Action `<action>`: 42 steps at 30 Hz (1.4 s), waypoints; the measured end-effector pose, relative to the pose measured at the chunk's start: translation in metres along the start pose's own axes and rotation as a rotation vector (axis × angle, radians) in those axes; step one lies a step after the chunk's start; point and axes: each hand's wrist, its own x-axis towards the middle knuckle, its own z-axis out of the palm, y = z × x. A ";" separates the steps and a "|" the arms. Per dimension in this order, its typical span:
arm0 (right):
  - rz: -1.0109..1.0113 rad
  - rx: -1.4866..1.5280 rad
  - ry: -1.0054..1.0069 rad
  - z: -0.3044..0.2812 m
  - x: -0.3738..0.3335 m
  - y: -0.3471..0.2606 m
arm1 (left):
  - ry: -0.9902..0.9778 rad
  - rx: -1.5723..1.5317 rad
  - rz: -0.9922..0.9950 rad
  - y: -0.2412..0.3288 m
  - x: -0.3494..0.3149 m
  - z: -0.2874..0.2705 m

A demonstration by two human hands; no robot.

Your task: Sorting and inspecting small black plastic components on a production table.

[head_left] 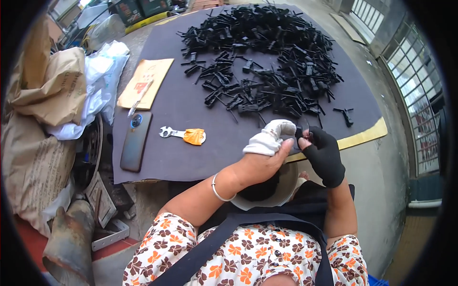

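Note:
My left hand (271,143), in a white glove that leaves the thumb bare, is curled near the table's front edge. Close against it is my right hand (326,155) in a black glove with bare fingertips, its thumb and fingers pinched together. Between them both hands grip a small black plastic part (299,134); its shape is mostly covered by the fingers. A big heap of similar black parts with thin rods (267,38) spreads over the table beyond my hands. One single black part (345,116) lies apart to the right.
On the dark table cover (167,95) lie a phone (136,143), a brown envelope (148,81) and a wrench wrapped in orange (183,135). Below my hands stands a pale bucket (287,183). Paper sacks (52,86) crowd the left; a barred gate (415,81) stands right.

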 end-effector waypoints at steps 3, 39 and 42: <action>-0.059 0.104 -0.045 0.013 -0.002 0.010 | 0.032 0.045 -0.017 -0.009 0.002 -0.001; -0.762 -0.077 0.363 0.052 0.035 0.036 | 0.602 1.477 -0.273 0.017 -0.104 -0.220; -0.679 0.010 0.359 0.053 0.038 0.041 | 0.782 1.008 -0.109 0.014 -0.116 -0.226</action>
